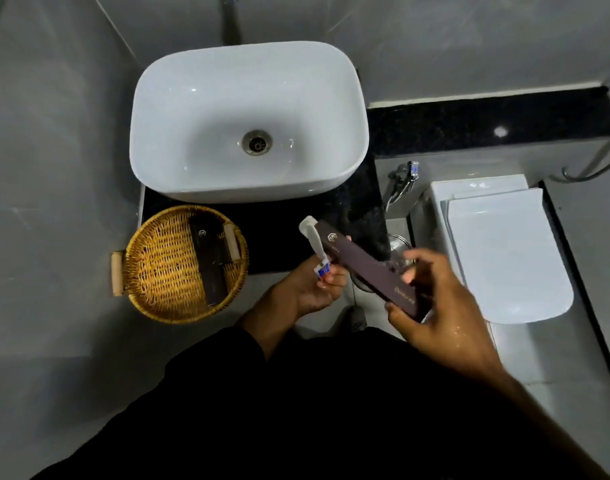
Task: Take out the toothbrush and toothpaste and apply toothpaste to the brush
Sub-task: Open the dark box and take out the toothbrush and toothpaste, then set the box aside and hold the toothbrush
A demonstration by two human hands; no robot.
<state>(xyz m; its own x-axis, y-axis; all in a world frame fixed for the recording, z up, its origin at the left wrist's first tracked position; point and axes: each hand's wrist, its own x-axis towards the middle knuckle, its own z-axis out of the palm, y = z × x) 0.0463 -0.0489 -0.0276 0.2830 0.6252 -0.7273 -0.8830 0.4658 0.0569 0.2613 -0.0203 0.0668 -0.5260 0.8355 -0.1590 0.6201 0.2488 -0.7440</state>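
My right hand (pixel 435 306) grips the lower end of a long dark purple dental-kit box (pixel 369 268), held slanted in front of the counter. My left hand (pixel 317 289) pinches a small toothpaste tube (pixel 322 270) with a red and blue end. From those fingers a white wrapped piece (pixel 312 237), probably the toothbrush, sticks up beside the box's upper end. Whether the tube's cap is on I cannot tell.
A white basin (pixel 248 123) sits on the black counter (pixel 359 209). A wicker basket (pixel 182 265) at the counter's left corner holds another dark box (pixel 208 258). A white toilet (pixel 504 251) with its lid down stands at the right, a chrome tap (pixel 404 178) beside it.
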